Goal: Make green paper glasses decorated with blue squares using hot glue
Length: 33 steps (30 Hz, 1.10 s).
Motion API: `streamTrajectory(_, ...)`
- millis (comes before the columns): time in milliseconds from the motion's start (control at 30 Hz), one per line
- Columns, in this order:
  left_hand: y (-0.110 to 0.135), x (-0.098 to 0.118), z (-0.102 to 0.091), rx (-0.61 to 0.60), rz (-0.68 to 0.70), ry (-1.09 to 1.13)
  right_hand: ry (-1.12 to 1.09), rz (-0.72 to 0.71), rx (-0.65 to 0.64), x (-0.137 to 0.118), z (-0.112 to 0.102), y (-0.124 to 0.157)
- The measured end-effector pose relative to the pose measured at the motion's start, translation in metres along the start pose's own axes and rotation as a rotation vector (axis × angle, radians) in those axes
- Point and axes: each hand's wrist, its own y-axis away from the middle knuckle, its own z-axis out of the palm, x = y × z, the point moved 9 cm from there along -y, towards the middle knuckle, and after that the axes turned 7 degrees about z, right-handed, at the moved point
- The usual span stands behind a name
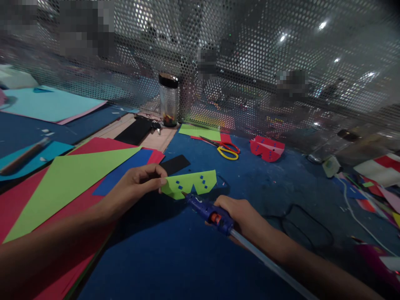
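- With the left hand [146, 179], pinched the left end of a notched lime-green paper cutout [187, 180] between thumb and fingertips, apparently up off the blue tabletop [150, 258], right end unsupported.
- With the right hand [239, 212], gripped a purple-blue hot glue gun [204, 209], fingers curled around the body; aimed the nozzle [185, 194] at the cutout's lower edge, left of the notch.
- Judged a bent or scorched cutout possible, from pressing too hard on paper with one-sided support.
- Reckoned also on smeared small blue diamonds [203, 181], from a stray pass or drip; on singed left fingertips, from overshooting leftward.
- Suspected swayed aim from the long glue stick [262, 253], or a snag from the loose black cord [293, 204].
- Could not tell contact from a narrow gap at the nozzle, nor spot fresh glue.
- Could not see the trigger or most right fingers; lost the glue stick's end at the frame edge.
- Farther out, made out scissors [228, 153] and a red cutout [268, 155], but not the lidded jar's [169, 102] contents, nor dim, pixelated shapes behind the perforated panel [250, 54].
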Motion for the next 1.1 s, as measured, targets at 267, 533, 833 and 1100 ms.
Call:
streamTrajectory(267,0.001,-0.011,-0.001,-0.012,-0.054,0.01,-0.003,0.005,-0.013,0.003,0.003,-0.002)
streamTrajectory(533,-0.001,-0.008,0.0,-0.01,-0.031,0.018,0.005,0.051,-0.02,0.004,0.002,-0.002)
streamTrajectory(833,0.0,-0.013,-0.001,-0.005,-0.047,0.02,0.011,0.068,-0.023,0.003,0.001,-0.001)
streamTrajectory(1100,0.0,-0.013,-0.002,-0.002,-0.059,0.025,-0.006,0.055,-0.009,0.012,0.006,-0.002)
